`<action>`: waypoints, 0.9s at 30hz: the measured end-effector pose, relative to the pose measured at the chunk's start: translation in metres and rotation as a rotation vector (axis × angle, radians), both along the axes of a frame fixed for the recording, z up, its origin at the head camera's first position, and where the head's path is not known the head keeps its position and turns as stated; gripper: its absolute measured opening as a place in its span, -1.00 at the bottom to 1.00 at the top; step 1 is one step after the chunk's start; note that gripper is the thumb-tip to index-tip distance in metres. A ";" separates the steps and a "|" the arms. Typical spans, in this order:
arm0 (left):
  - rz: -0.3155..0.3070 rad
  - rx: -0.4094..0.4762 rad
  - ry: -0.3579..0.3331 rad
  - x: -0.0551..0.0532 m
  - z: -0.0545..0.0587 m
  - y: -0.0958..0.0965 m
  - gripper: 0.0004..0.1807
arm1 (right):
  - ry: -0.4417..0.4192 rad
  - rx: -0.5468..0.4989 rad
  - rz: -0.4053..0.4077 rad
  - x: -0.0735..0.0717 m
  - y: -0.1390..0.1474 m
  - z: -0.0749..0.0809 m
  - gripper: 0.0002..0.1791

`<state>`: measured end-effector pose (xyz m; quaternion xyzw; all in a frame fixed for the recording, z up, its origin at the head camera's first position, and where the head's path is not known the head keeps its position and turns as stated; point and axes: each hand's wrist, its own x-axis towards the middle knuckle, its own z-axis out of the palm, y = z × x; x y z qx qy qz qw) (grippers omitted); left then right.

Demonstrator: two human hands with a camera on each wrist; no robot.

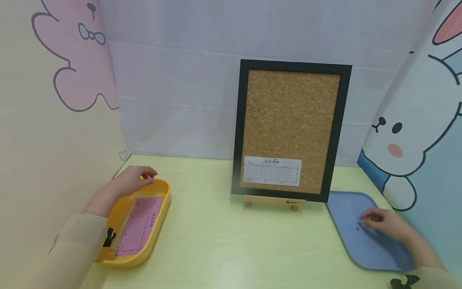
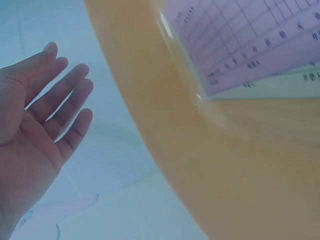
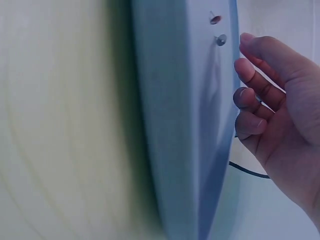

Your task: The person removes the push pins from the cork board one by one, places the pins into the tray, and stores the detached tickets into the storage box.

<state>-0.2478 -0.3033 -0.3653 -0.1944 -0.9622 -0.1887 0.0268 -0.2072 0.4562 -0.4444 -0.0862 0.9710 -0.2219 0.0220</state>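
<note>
My left hand (image 1: 131, 180) hovers over the far end of a yellow tray (image 1: 163, 214), its fingers relaxed and nothing in them. Inside that tray lie printed forms, a pink form (image 1: 138, 226) on top with a pale green form (image 2: 280, 86) showing beneath it. Over on the right, my right hand (image 1: 388, 225) is low over a blue tray (image 1: 343, 206), fingers loosely bent. Two small thumbtacks (image 3: 221, 40) lie on the blue tray close to its thumb and index fingertips. A gap shows between those fingertips in the right wrist view.
A black-framed cork board (image 1: 292, 112) stands on a small wooden easel (image 1: 274, 199) at the back. One white form (image 1: 271, 171) is on the cork, low and left. Light walls close off the back and both sides of the pale table (image 1: 216, 245).
</note>
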 end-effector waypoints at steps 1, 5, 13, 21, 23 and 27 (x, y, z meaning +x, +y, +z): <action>0.003 -0.001 0.010 0.001 0.002 0.002 -0.67 | 0.000 0.007 -0.007 0.000 0.000 0.002 -0.84; 0.042 -0.011 0.044 0.003 0.010 0.012 -0.58 | 0.023 0.038 -0.017 0.003 -0.002 0.014 -0.81; 0.108 -0.037 0.138 0.012 0.027 0.036 -0.54 | 0.075 0.051 0.000 0.011 -0.016 0.042 -0.76; 0.170 -0.019 0.239 0.029 0.041 0.061 -0.45 | 0.119 0.060 -0.020 0.013 -0.034 0.066 -0.75; 0.179 -0.013 0.260 0.032 0.043 0.067 -0.43 | 0.165 0.059 -0.019 0.013 -0.039 0.071 -0.77; 0.195 -0.008 0.286 0.036 0.046 0.079 -0.40 | 0.258 0.052 -0.014 0.015 -0.051 0.080 -0.81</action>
